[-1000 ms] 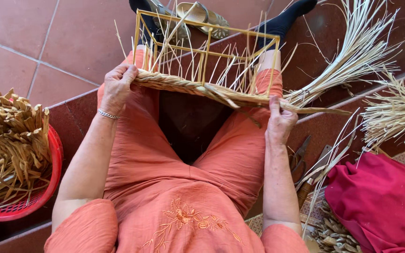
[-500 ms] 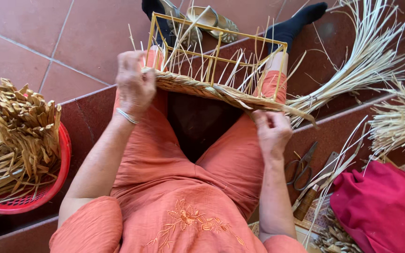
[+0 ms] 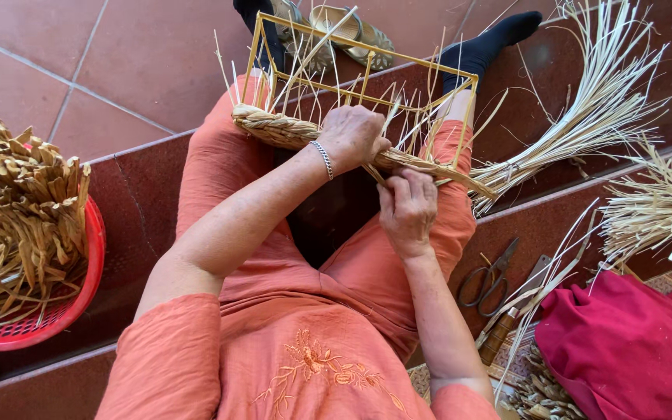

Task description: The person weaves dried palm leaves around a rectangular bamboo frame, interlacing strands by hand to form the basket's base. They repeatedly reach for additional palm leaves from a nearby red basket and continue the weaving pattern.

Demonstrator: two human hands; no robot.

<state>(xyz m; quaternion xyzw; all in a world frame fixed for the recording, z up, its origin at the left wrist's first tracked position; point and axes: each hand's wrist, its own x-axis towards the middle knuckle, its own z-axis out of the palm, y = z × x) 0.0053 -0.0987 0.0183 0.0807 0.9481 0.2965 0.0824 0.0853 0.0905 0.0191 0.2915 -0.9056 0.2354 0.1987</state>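
Both forearms are stretched forward over the lap and angled inward, so that the hands are brought close together. The left hand (image 3: 355, 136) is curled, knuckles up, in a closed grip. The right hand (image 3: 407, 208) is held just below it, fingers bent upward.

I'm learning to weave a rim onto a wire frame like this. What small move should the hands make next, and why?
Probably the right hand should draw the strand it pinches up and snug against the braided straw rim, while the left hand presses the braid onto the yellow wire frame. Both hands meet at the braid's working point, and loose strands stand unwoven beyond it.
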